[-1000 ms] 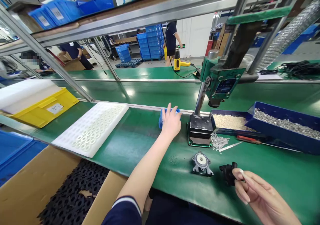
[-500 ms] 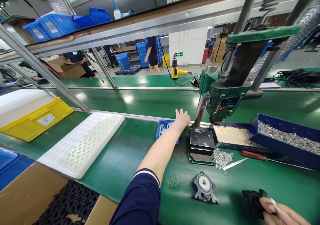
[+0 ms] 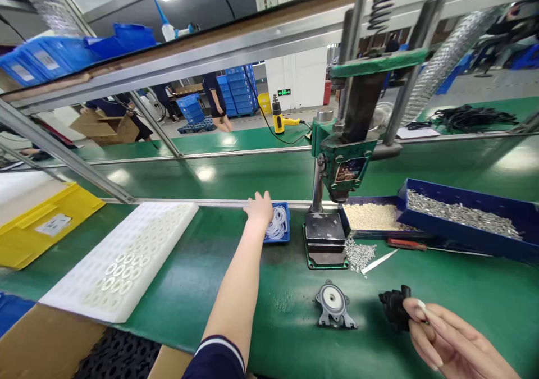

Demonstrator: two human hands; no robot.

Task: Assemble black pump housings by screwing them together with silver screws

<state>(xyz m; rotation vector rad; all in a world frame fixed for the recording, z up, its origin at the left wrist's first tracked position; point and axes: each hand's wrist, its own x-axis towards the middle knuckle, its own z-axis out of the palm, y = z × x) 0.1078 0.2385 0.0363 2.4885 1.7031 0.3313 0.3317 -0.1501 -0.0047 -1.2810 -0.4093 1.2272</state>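
My left hand (image 3: 259, 208) reaches across the bench to the left side of a small blue tray (image 3: 288, 227), fingers stretched and spread, nothing visible in them. It hides part of the tray. Inside lie thin translucent white rings (image 3: 277, 223). At the lower right, my right hand (image 3: 446, 334) pinches a black moulded plastic part (image 3: 394, 309) between thumb and fingers. A grey metal housing with a white round centre (image 3: 332, 299) lies on the green bench, between the two hands and in front of the press (image 3: 324, 230).
A blue bin of metal pins (image 3: 463, 210) overlaps a bin of cream pieces (image 3: 374, 216). Small loose rings (image 3: 360, 254), white tweezers (image 3: 379, 261) and a red-handled screwdriver (image 3: 406, 244) lie near the press. A white foam board (image 3: 138, 289) holding rings lies left.
My left hand has moved left across the small tray, from its right side to its left. My right hand has come further into view with the black part. The camera view has turned slightly right.
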